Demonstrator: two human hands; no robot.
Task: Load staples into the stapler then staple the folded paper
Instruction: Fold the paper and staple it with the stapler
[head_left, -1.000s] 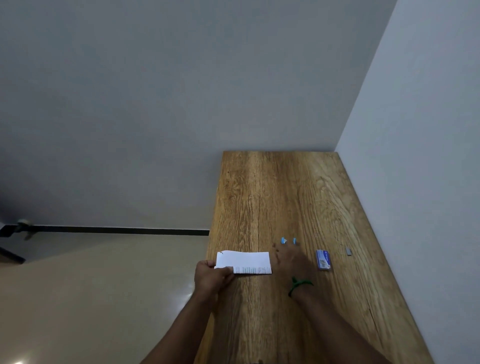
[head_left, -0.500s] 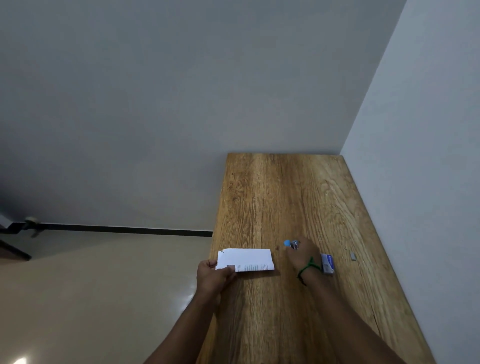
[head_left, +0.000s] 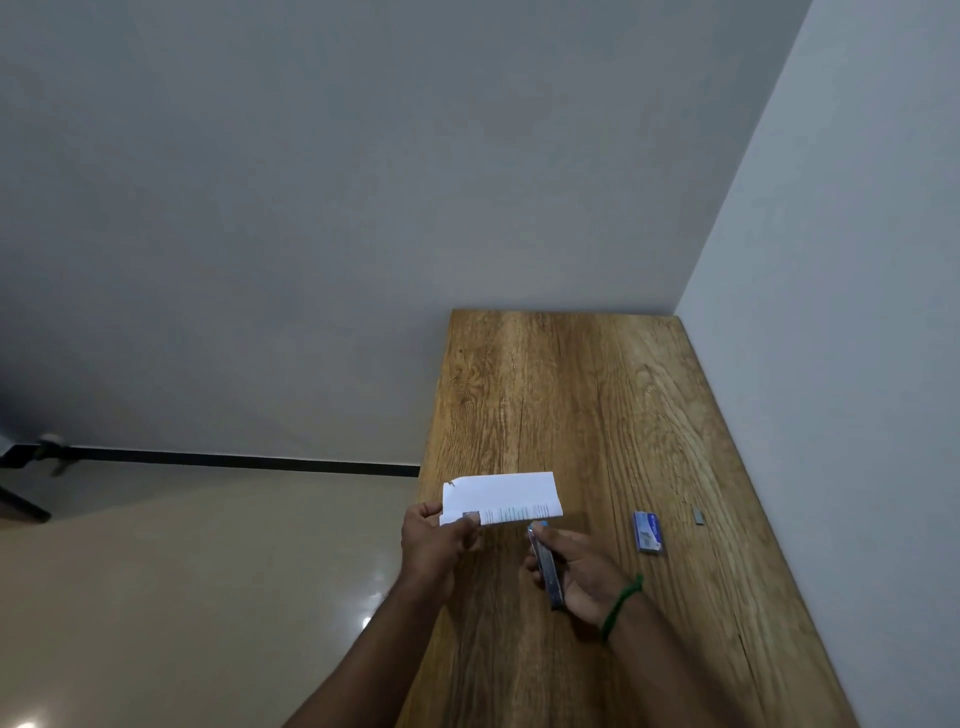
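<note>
Over the wooden table (head_left: 571, 395), your left hand (head_left: 434, 545) pinches the folded paper (head_left: 501, 496); your right hand (head_left: 587, 577) grips the stapler (head_left: 546, 564).

Grained wood table (head_left: 571, 395); glossy floor (head_left: 208, 571)

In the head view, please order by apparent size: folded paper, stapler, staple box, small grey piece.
1. folded paper
2. stapler and staple box: unsure; stapler longer but thinner, partly hidden by the right hand
3. small grey piece
</note>
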